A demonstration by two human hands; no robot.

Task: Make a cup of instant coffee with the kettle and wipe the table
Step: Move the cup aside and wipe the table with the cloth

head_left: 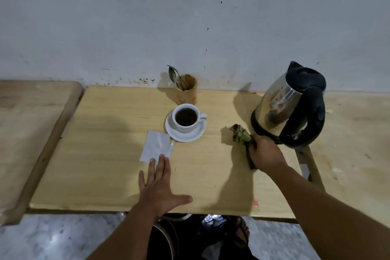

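A white cup (185, 117) full of dark coffee sits on a saucer (185, 133) near the middle of the desk (105, 175). The kettle (291, 105) stands by the right edge, toward the back. A wooden pot (186, 89) with spoons (175, 76) is at the back edge, by the wall. The right hand (264, 152) is closed tight on a green cloth (240, 135) that lies on the desk just beside the kettle. The left hand (160, 188) lies flat with its fingers spread, near the front edge. Its fingertips touch a white packet (155, 149) just beside the saucer.
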